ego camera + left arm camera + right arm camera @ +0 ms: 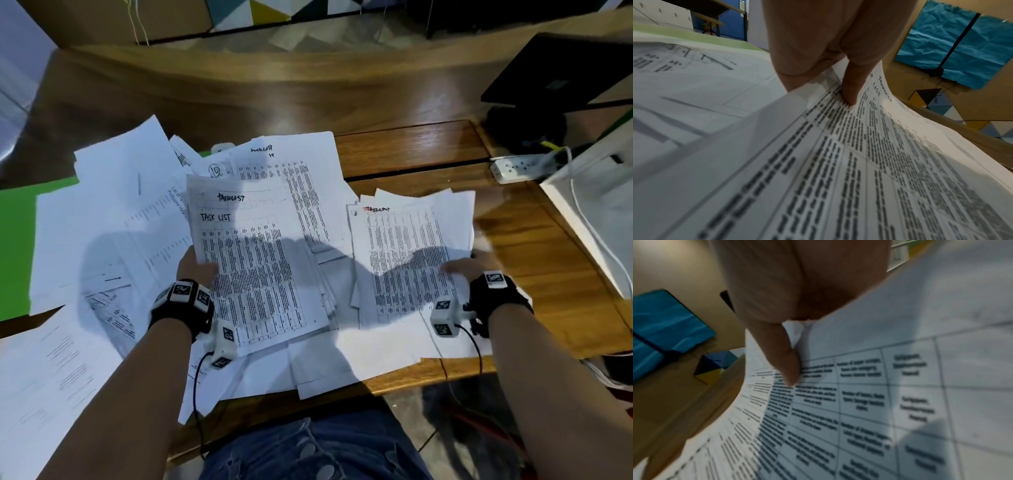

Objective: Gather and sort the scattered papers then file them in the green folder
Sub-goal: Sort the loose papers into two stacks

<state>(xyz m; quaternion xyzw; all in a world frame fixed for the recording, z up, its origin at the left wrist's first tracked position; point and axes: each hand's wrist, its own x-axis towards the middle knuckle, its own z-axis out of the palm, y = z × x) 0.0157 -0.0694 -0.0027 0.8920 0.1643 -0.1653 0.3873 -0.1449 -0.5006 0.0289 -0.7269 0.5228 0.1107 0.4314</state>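
White printed papers lie scattered over the wooden table [428, 144]. My left hand [196, 265] pinches a stack of sheets headed "TASK LIST" [253, 260] by its left edge, thumb on top [849, 91]. My right hand [469, 267] pinches a second bundle of table-printed sheets [407, 253] at its right edge, thumb pressed on the print [787, 363]. Both bundles are lifted above the loose pile [102, 222]. The green folder [17, 246] lies at the left, mostly covered by papers; a green strip of it shows in the left wrist view [694, 37].
A white power strip [520, 168] and cables sit at the right, beside a white box [599, 212]. A dark laptop [561, 72] stands at the back right. More sheets [44, 377] overhang the near left table edge by my lap.
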